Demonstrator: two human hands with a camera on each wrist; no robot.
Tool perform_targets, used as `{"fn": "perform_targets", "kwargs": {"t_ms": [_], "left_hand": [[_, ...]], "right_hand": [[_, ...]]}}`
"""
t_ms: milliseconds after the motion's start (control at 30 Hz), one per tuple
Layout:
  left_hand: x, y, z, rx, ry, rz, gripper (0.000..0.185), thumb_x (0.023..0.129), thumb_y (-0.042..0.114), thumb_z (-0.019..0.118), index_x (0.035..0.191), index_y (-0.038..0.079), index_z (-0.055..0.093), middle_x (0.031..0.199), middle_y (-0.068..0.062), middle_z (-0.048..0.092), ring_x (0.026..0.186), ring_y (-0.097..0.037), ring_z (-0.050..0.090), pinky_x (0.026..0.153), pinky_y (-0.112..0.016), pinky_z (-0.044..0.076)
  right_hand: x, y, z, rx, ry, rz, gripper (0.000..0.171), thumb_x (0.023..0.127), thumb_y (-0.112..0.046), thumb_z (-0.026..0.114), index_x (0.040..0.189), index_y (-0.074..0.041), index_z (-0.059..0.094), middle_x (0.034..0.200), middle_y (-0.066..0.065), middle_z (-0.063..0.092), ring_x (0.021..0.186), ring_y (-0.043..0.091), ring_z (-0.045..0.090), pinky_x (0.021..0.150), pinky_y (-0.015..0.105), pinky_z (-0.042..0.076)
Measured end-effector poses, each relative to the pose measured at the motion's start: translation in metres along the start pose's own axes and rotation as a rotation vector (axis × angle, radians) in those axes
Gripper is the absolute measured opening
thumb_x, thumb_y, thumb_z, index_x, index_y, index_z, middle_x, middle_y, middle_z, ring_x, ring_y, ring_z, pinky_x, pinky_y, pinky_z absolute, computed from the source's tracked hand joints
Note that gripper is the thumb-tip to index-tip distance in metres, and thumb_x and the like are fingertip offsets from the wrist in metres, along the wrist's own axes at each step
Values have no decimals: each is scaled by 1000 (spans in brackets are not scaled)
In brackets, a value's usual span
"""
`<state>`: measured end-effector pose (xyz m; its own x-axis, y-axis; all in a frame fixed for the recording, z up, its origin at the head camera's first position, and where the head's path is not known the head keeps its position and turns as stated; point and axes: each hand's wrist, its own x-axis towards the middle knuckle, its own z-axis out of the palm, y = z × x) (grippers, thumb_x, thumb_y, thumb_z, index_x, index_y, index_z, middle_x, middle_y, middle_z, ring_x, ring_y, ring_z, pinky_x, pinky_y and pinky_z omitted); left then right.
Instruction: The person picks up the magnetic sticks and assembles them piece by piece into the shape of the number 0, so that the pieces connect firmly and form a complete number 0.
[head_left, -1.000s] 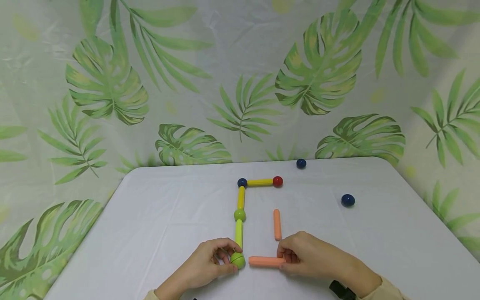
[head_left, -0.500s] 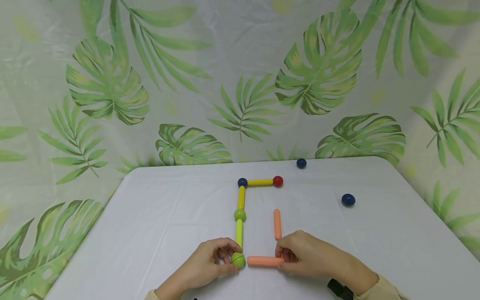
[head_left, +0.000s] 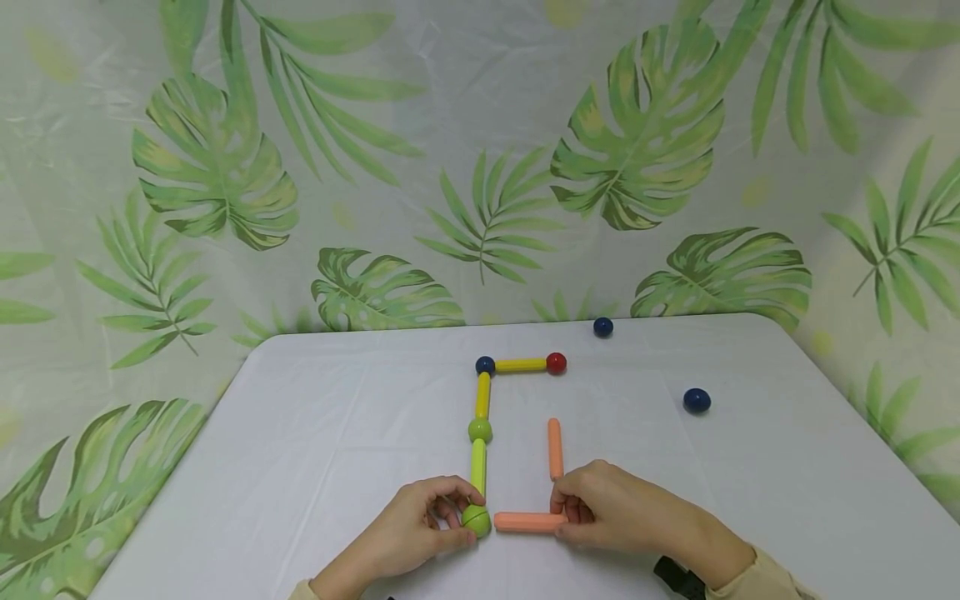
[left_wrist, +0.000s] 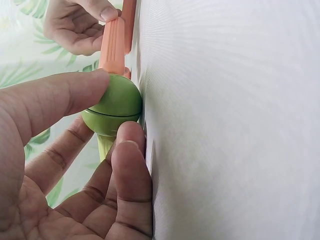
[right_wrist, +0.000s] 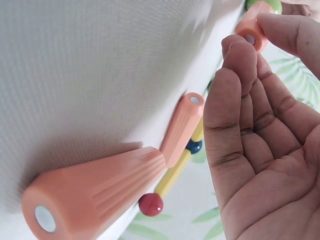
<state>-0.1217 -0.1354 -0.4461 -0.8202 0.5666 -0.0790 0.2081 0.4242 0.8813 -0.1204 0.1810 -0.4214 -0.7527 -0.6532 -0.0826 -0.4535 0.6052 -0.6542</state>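
Observation:
My left hand (head_left: 427, 521) pinches a lime-green ball (left_wrist: 114, 102) with a seam round it, at the near end of a joined chain. From this ball a light-green stick (head_left: 478, 471) runs away to a second green ball (head_left: 480, 430). My right hand (head_left: 611, 508) pinches the right end of an orange ribbed stick (head_left: 525, 522), lying sideways. Its left end is very close to the held ball; whether they touch, I cannot tell. Another orange stick (head_left: 555, 450) lies just beyond my right hand. The right wrist view shows a further orange stick (right_wrist: 95, 195), not visible in the head view.
Yellow sticks (head_left: 482, 396) continue the chain to a blue ball (head_left: 485, 366), then right to a red ball (head_left: 556, 362). Two loose dark-blue balls lie apart: one ball (head_left: 603, 327) by the far edge, another ball (head_left: 697, 401) at right. A white cloth (head_left: 337, 433) covers the table.
Over the last second my right hand has shifted the held orange stick slightly left, nearer the green ball. My left hand keeps its place on that ball.

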Motion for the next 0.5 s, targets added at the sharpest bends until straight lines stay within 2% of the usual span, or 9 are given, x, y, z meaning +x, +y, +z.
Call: {"fn": "perform_targets", "kwargs": {"t_ms": [500], "left_hand": [[0,0,0,4,-1,4,30,90,14,87,117,20,76,98,2,71,79,-2,60,64,-15,47]], "right_hand": [[3,-1,1,14,-9,-19,7,96,-20,81,96,-21,74,73,-19,56,66,-7,50,59,17,48]]}}
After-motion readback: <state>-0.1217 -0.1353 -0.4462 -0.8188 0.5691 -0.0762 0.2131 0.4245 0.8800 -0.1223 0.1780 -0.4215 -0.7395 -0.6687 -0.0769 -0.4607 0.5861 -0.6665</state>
